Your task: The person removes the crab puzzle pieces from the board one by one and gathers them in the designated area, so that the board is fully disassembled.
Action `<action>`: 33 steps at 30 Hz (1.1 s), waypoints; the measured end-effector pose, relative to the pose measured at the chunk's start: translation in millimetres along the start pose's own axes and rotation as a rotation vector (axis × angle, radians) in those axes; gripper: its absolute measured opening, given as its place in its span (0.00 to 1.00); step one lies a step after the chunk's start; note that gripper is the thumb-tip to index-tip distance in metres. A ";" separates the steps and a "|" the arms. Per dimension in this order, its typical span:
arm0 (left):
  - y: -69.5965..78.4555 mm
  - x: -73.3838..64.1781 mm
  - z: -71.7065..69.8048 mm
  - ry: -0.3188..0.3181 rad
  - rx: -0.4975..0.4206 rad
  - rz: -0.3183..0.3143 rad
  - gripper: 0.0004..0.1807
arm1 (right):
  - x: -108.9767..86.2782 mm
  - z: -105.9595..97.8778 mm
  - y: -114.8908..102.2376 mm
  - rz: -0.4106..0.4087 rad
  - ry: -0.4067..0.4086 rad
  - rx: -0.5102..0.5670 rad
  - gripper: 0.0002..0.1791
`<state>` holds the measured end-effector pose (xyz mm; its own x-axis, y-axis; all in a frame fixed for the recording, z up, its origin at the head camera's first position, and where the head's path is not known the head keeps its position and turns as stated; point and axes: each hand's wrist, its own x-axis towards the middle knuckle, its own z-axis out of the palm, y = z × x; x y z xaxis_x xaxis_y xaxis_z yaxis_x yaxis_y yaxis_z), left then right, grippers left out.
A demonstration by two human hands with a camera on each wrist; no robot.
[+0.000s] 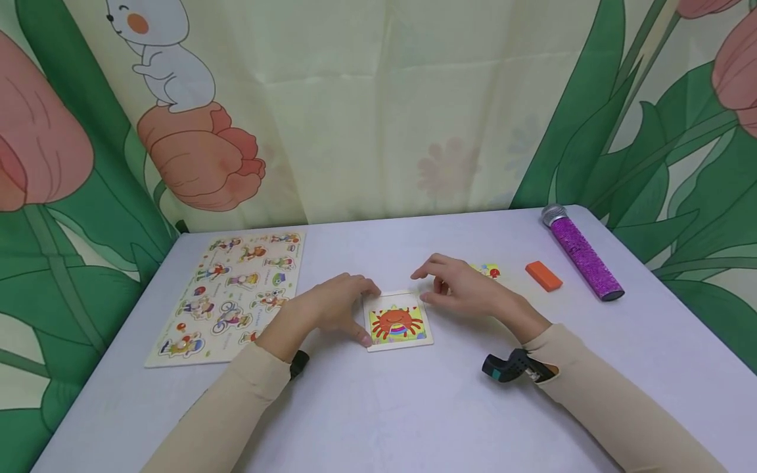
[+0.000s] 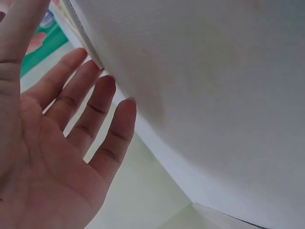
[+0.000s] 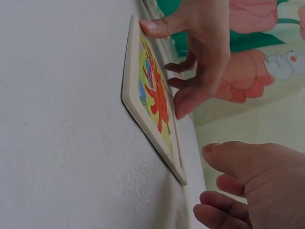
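A small square jigsaw puzzle [image 1: 397,324] lies flat on the white table, its pale frame around a red crab picture. My left hand [image 1: 331,305] rests at its left side, thumb on the near left corner and fingers reaching along the far edge. In the left wrist view, the fingers of the left hand [image 2: 71,129] are spread and gently bent. Just beyond the puzzle's right edge hovers my right hand [image 1: 464,286], fingers loosely bent and holding nothing. The right wrist view shows a gap between the right hand [image 3: 257,181] and the puzzle [image 3: 155,98].
A large board with cartoon figures [image 1: 245,289] lies at the left. Partly hidden behind my right hand is a small colourful picture piece [image 1: 489,270]. An orange block [image 1: 543,276] and a purple glittery microphone [image 1: 585,253] lie further right. A printed curtain [image 1: 384,131] hangs behind the table.
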<state>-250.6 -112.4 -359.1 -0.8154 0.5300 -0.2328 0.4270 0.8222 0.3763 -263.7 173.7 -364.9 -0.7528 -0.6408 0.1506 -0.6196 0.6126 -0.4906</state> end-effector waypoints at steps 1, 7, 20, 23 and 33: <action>-0.5 0.3 0.0 0.000 -0.002 0.003 0.48 | 0.5 0.4 -1.3 0.001 -0.003 0.005 0.20; -3.6 1.8 0.5 -0.007 -0.016 0.012 0.48 | 2.4 5.4 -11.2 0.001 -0.061 0.029 0.20; -3.2 0.2 -3.5 -0.044 -0.006 0.034 0.50 | 7.2 18.1 -32.4 -0.103 -0.121 0.045 0.17; -4.3 1.4 -2.6 -0.045 -0.007 0.038 0.49 | 8.7 22.6 -33.8 -0.124 -0.136 0.044 0.17; -6.2 1.2 -0.4 -0.032 -0.001 0.034 0.50 | 18.2 32.0 -41.3 -0.179 -0.190 0.029 0.19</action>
<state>-254.3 -116.9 -361.3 -0.7873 0.5644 -0.2484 0.4543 0.8032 0.3853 -244.6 121.9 -369.4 -0.5745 -0.8151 0.0749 -0.7308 0.4696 -0.4954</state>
